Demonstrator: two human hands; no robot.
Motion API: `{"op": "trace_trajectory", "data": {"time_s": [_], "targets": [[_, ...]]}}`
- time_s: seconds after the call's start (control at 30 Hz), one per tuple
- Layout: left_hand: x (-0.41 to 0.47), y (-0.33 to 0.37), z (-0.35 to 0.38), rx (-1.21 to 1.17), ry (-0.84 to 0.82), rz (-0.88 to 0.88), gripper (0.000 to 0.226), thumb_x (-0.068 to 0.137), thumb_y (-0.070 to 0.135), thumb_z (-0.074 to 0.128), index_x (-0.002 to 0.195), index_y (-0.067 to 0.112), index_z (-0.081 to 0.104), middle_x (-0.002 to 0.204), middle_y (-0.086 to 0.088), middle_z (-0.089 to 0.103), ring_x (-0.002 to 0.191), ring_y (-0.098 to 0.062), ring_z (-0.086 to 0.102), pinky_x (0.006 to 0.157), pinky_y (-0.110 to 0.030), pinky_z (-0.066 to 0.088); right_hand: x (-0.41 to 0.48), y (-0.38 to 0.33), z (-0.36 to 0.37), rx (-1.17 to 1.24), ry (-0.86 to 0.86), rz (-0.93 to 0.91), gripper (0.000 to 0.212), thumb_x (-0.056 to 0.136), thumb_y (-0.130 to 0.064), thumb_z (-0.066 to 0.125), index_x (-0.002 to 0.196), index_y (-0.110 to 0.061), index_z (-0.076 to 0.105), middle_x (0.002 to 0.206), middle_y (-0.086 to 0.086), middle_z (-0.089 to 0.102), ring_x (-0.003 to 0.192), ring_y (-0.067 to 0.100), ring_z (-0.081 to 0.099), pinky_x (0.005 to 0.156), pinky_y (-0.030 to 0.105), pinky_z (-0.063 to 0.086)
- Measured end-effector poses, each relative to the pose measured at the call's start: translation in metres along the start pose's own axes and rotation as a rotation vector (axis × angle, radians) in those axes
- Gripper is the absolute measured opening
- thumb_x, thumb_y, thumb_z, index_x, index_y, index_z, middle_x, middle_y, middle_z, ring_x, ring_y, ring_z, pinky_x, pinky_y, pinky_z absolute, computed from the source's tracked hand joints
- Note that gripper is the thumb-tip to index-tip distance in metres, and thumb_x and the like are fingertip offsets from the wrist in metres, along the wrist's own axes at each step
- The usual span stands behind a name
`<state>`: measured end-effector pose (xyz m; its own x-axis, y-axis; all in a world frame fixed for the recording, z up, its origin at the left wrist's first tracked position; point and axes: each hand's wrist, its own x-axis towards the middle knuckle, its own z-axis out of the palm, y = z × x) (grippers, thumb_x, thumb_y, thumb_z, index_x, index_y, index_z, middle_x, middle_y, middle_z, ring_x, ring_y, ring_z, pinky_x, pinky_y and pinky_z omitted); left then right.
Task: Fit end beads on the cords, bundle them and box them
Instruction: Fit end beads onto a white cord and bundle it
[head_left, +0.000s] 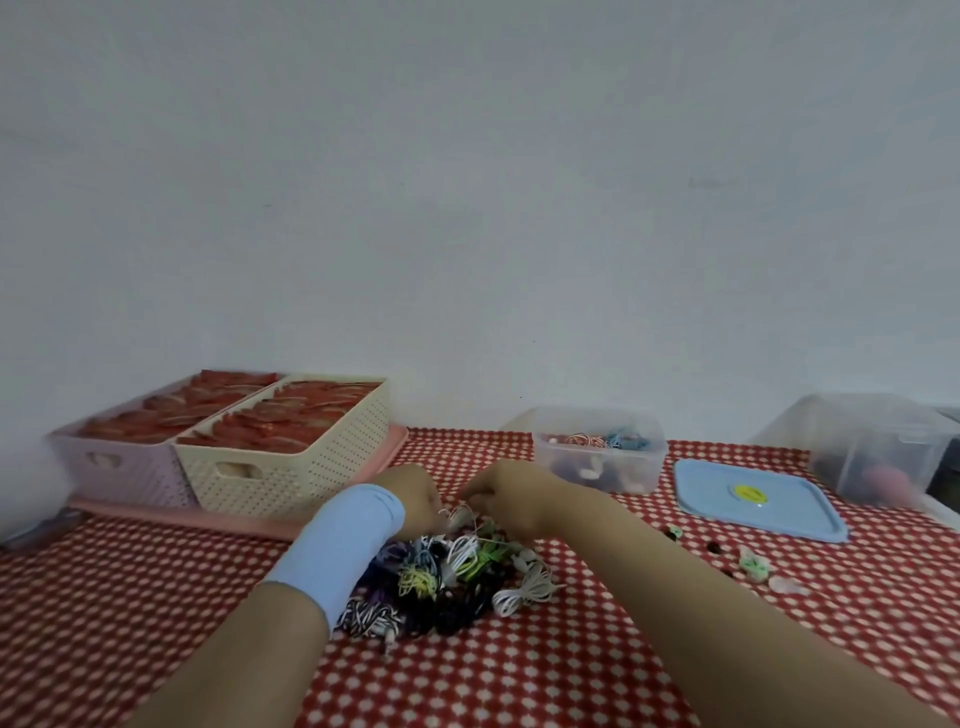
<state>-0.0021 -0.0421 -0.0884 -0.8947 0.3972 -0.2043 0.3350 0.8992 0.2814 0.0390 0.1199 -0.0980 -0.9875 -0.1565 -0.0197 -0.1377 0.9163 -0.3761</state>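
Mid-job: L hand (415, 493) & R hand (501, 493) meet, fingers curled, pinching a white cord (460, 515) betw. them (bead too small to see). Big cord pile (441, 577) lies just nearer than the grip. Clear box (602, 457), beyond-right, holds few bundles, so I'd judge most work remains.

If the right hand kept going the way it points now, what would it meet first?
Probably the left hand, its fingers just ahead above the cord pile; the cream basket stands further along. Depth is unclear from this one view.
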Motion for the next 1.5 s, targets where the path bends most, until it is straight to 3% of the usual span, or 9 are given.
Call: {"op": "trace_trajectory", "data": {"time_s": [0.2, 0.4, 0.57, 0.73, 0.83, 0.93, 1.07, 1.33, 1.5], "targets": [[-0.008, -0.003, -0.007, -0.142, 0.174, 0.103, 0.003, 0.087, 0.031, 0.071, 0.086, 0.028, 0.070, 0.100, 0.011, 0.066, 0.092, -0.010, 0.060, 0.080, -0.027, 0.043, 0.002, 0.001, -0.003, 0.095, 0.032, -0.036, 0.032, 0.092, -0.022, 0.073, 0.124, -0.022, 0.072, 0.120, -0.001, 0.074, 0.103, 0.013, 0.068, 0.098, 0.034, 0.055], [-0.017, -0.002, -0.023, -0.451, 0.179, 0.246, 0.026, 0.082, 0.026, 0.078, 0.106, 0.029, 0.068, 0.108, 0.010, 0.069, 0.104, -0.007, 0.062, 0.097, -0.030, 0.047, -0.008, 0.011, -0.025, 0.374, 0.208, -0.022, 0.012, 0.079, -0.018, 0.086, 0.089, -0.018, 0.079, 0.087, -0.003, 0.078, 0.084, 0.012, 0.073, 0.085, 0.029, 0.059], [-0.020, 0.012, -0.032, -0.529, 0.256, 0.294, 0.022, 0.095, 0.031, 0.062, 0.114, 0.026, 0.071, 0.087, 0.003, 0.077, 0.087, -0.012, 0.071, 0.091, -0.035, 0.055, -0.016, 0.015, -0.039, 0.580, 0.379, -0.055, 0.011, 0.084, -0.017, 0.082, 0.095, -0.015, 0.079, 0.086, -0.003, 0.076, 0.074, 0.002, 0.068, 0.073, 0.021, 0.054], [-0.020, 0.034, -0.040, -0.650, 0.371, 0.331, 0.019, 0.093, 0.019, 0.066, 0.111, 0.019, 0.072, 0.083, 0.001, 0.074, 0.068, -0.003, 0.067, 0.069, -0.013, 0.055, -0.026, 0.011, -0.047, 0.991, 0.272, -0.058, 0.018, 0.095, -0.017, 0.067, 0.112, -0.016, 0.072, 0.107, 0.007, 0.074, 0.097, 0.026, 0.070, 0.090, 0.041, 0.060], [-0.019, 0.049, -0.045, -0.799, 0.390, 0.334, 0.023, 0.090, 0.015, 0.069, 0.113, 0.015, 0.069, 0.090, -0.004, 0.075, 0.073, -0.014, 0.070, 0.071, -0.022, 0.058, -0.034, 0.016, -0.051, 0.902, 0.167, -0.082, 0.018, 0.092, -0.020, 0.068, 0.108, -0.014, 0.075, 0.105, 0.012, 0.076, 0.101, 0.035, 0.070, 0.095, 0.042, 0.055], [-0.016, 0.061, -0.046, -0.863, 0.384, 0.322, 0.022, 0.088, 0.012, 0.070, 0.110, 0.014, 0.067, 0.093, -0.006, 0.073, 0.076, -0.018, 0.069, 0.076, -0.033, 0.060, -0.041, 0.023, -0.055, 0.880, 0.195, -0.061, 0.017, 0.100, -0.013, 0.061, 0.109, -0.008, 0.075, 0.086, 0.005, 0.075, 0.073, 0.018, 0.066, 0.075, 0.027, 0.055], [-0.010, 0.077, -0.041, -0.778, 0.388, 0.286, 0.018, 0.087, 0.011, 0.068, 0.104, 0.014, 0.068, 0.086, 0.000, 0.070, 0.075, -0.013, 0.064, 0.075, -0.029, 0.054, -0.056, 0.038, -0.066, 0.816, 0.234, 0.074, 0.025, 0.102, -0.020, 0.059, 0.101, 0.000, 0.074, 0.072, 0.009, 0.061, 0.053, 0.016, 0.049, 0.052, 0.027, 0.040], [0.001, 0.114, 0.012, -0.353, 0.168, 0.271, 0.025, 0.090, 0.025, 0.062, 0.115, 0.027, 0.059, 0.113, 0.001, 0.064, 0.082, -0.014, 0.056, 0.068, -0.027, 0.042, -0.096, 0.098, -0.074, 0.401, 0.151, 0.274, 0.019, 0.094, -0.004, 0.062, 0.105, -0.014, 0.075, 0.072, 0.005, 0.068, 0.056, 0.009, 0.057, 0.056, 0.021, 0.049], [0.006, 0.133, 0.034, -0.036, 0.081, 0.313, 0.027, 0.097, 0.025, 0.053, 0.121, 0.032, 0.064, 0.136, 0.006, 0.058, 0.114, -0.018, 0.058, 0.093, -0.028, 0.046, -0.111, 0.127, -0.066, 0.373, 0.097, 0.240, 0.010, 0.088, -0.012, 0.076, 0.095, -0.016, 0.081, 0.076, 0.004, 0.077, 0.064, 0.011, 0.068, 0.058, 0.021, 0.054]]}}
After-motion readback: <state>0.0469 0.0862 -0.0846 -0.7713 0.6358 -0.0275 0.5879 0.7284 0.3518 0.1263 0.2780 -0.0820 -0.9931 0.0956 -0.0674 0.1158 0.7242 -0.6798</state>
